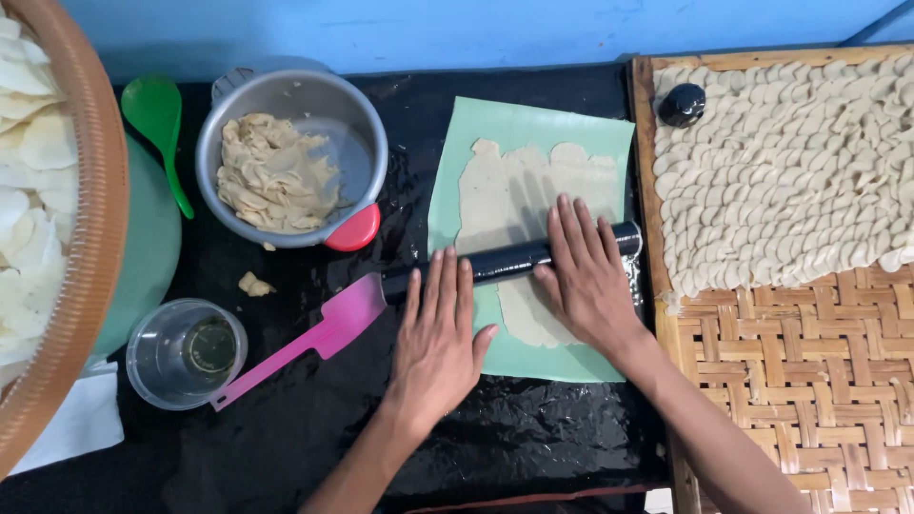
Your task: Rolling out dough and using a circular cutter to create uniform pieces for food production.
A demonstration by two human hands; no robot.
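Both my forearms reach up over the green sheet point(533, 133). My left hand point(436, 338) and right hand point(587, 276) lie flat, fingers spread open, gripping nothing, palms pressing the black roller point(509, 259). The roller runs crosswise under my fingers, over the flattened dough point(514, 190) on that sheet.

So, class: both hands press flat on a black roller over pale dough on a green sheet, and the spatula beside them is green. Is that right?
Not quite. The head view shows the spatula is pink; the green utensil is the spoon. Both hands, left hand and right hand, press the black roller as stated.
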